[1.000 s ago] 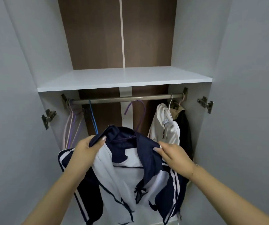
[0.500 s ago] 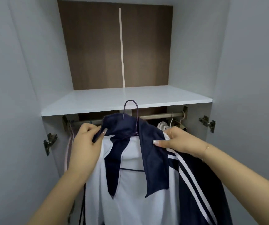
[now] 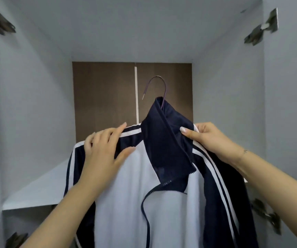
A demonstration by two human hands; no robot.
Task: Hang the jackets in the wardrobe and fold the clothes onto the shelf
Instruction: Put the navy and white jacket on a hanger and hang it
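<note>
We see a navy and white track jacket (image 3: 137,203) with striped sleeves, on a purple wire hanger (image 3: 159,88) above the shelf (image 3: 42,190). Our left hand (image 3: 104,153) grips its shoulder, fingers curled over; our right hand (image 3: 210,138) pinches the collar. Since half a second ago, the jacket has risen above the shelf.
</note>
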